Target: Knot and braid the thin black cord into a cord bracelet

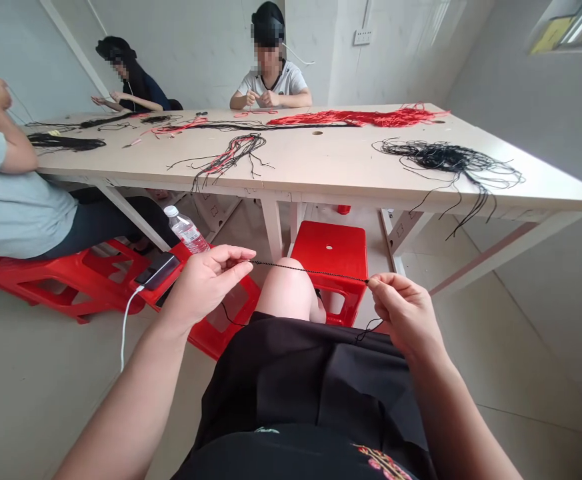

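- Fingers [235, 253] of the left hand [205, 283] pinch the black cord [315, 272] toward nine o'clock.
- The right hand [411, 313] pinches it toward three.
- Probably light, flexible; best gripped at both sides.

Pale walls [405, 70], red stools [331, 257]

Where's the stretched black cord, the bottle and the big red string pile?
Black cord [321, 272]: head view, middle of stretched part.
Bottle [189, 233]: head view, label.
Red string pile [355, 119]: head view, middle.
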